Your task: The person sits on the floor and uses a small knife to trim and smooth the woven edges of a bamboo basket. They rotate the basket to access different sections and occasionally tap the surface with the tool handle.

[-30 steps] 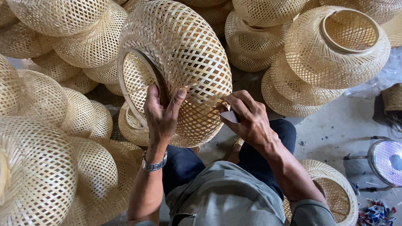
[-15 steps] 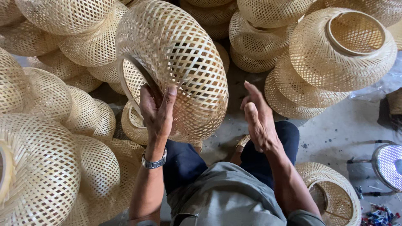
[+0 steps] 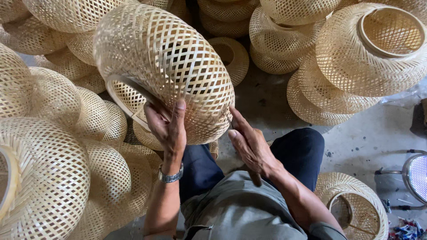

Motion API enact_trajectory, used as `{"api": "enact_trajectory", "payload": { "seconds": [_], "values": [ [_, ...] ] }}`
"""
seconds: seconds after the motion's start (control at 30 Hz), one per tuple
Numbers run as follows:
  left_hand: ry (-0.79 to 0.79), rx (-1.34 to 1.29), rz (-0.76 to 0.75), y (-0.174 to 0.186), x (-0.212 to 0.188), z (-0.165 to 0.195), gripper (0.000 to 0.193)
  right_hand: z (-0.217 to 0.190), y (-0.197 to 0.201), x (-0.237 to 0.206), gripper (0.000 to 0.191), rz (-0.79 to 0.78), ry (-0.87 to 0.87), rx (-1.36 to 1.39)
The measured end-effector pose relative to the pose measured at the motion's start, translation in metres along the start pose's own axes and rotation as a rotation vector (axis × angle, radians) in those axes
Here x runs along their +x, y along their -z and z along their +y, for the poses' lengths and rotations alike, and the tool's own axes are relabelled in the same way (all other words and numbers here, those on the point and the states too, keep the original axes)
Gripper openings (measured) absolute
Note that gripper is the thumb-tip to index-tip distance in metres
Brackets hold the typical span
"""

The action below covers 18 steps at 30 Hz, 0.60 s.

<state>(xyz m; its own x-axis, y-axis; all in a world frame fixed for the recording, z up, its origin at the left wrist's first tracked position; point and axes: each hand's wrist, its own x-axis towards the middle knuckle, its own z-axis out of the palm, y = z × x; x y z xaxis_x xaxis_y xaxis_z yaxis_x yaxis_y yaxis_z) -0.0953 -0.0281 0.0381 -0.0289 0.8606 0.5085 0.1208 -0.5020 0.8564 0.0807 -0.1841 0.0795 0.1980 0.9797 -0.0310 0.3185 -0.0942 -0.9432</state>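
Observation:
A round woven bamboo shade [image 3: 164, 62] is held up in front of me, its open ring facing down and left. My left hand [image 3: 167, 129] grips that ring [image 3: 116, 91], thumb outside and fingers inside; a metal watch [image 3: 170, 177] is on the wrist. My right hand [image 3: 251, 146] lies against the shade's lower right edge. It seems closed on a slim tool [image 3: 255, 178]: a dark handle shows under the wrist and a thin tip sticks out past the fingers. My knees in dark trousers [image 3: 298, 151] are below.
Several similar bamboo shades are heaped at the left [image 3: 44, 178], across the top and at the upper right [image 3: 369, 49]. Another lies by my right knee [image 3: 356, 209]. A round metal mesh object [image 3: 416, 178] sits on the concrete floor [image 3: 356, 138] at the right edge.
The shade has turned and shifted up and left in my left hand. My right hand came off it, fingers spread, then returned to its lower right edge.

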Motion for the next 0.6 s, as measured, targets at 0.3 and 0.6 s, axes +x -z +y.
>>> {"api": "enact_trajectory", "payload": {
  "seconds": [0.3, 0.6],
  "values": [
    [-0.173, 0.076, 0.141, -0.009, -0.023, -0.004, 0.055, -0.005, -0.014, 0.016, 0.069, 0.046, 0.114, 0.12],
    [-0.122, 0.017, 0.126, -0.013, -0.03, 0.014, 0.054, 0.012, -0.021, 0.025, 0.054, 0.244, 0.656, -0.081]
  ]
}}
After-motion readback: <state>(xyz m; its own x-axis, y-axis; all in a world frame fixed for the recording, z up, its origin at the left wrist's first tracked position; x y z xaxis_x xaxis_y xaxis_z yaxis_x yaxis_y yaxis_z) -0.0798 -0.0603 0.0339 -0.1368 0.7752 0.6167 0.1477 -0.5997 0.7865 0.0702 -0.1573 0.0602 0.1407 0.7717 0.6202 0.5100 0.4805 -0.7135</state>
